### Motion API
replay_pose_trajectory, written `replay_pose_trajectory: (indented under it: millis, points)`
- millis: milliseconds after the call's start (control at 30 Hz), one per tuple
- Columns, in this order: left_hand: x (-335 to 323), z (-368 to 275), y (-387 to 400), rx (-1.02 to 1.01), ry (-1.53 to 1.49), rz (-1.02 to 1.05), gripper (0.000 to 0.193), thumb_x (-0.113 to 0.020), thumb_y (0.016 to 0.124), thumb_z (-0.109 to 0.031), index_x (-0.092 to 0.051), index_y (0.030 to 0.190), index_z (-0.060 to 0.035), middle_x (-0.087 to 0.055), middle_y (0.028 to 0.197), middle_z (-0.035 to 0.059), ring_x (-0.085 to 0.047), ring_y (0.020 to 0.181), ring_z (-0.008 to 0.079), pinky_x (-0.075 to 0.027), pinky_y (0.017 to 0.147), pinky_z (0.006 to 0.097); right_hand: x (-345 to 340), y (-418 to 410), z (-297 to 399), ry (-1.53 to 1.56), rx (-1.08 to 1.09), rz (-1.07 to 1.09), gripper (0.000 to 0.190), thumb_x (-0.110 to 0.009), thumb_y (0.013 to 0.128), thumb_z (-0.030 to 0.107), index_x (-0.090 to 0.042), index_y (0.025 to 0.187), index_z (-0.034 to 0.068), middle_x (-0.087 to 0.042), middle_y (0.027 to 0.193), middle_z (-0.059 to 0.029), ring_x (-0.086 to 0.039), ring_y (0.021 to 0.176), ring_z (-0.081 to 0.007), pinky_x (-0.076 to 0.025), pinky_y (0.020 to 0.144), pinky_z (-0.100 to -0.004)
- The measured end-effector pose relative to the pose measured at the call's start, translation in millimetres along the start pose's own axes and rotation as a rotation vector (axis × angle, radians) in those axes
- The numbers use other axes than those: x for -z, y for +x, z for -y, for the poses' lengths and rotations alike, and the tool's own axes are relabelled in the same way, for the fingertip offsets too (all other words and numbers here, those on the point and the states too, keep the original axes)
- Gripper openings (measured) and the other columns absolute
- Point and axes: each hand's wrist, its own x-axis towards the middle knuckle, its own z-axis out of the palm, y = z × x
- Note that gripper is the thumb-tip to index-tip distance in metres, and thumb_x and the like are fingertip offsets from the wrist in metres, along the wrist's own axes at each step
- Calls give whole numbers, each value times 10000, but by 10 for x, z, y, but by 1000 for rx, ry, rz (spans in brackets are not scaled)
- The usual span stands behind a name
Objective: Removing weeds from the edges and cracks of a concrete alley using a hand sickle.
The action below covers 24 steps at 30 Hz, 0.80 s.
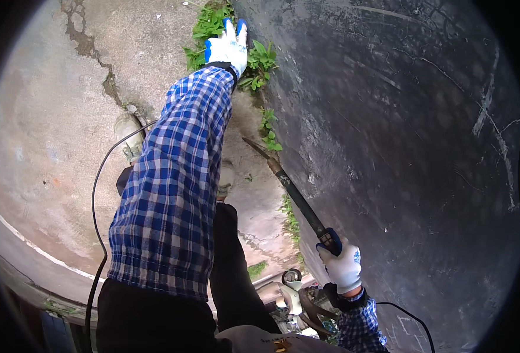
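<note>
My left hand (228, 46), in a white glove with blue fingertips, reaches to the far part of the view, beside leafy green weeds (207, 23) at the foot of the wall. Its fingers are spread, and no held thing shows. Lower right, my right hand (343, 264) in a matching glove grips a tool with a long dark handle (302, 200) and a narrow, pointed metal blade (256, 147). The blade points up and left, near small weeds (269, 130) along the wall's base. Whether its tip touches the ground I cannot tell.
A dark, scratched wall (388, 145) fills the right side. Cracked concrete ground (57, 114) lies left, with my shoe (129, 132) on it. A black cable (94, 198) loops at left. Motorbike-like parts (291, 298) stand at the bottom.
</note>
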Motion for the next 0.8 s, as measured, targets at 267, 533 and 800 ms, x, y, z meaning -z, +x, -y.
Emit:
replay_pose_trajectory:
  millis: [267,533,800]
  points:
    - [-5,193,287,162,-214,217,334,-399,818,-205,-537,1075,-43,-559,1098,138,-547,1004,267,-445,811,392,211,228,-52,95,29,62,392,-676,656,143,-576,1001,-13,-631,823,-174,-635,769,-249,-486,681,-299]
    - [-362,382,8,97,-43,-97,321,-300,873,-166,-456,1145,-96,-556,1067,172,-559,953,303,-433,808,412,-257,82,-682,-362,82,135,312,-588,715,250,-579,954,51,-610,752,-181,-589,714,-338,-466,638,-404]
    - [-341,477,38,204,-262,141,374,-366,859,-271,-413,1129,-17,-569,1047,183,-556,959,322,-434,795,426,-895,-411,-914,544,-355,225,175,-669,736,144,-575,808,16,-551,617,-12,-497,535,-84,-405,496,-216]
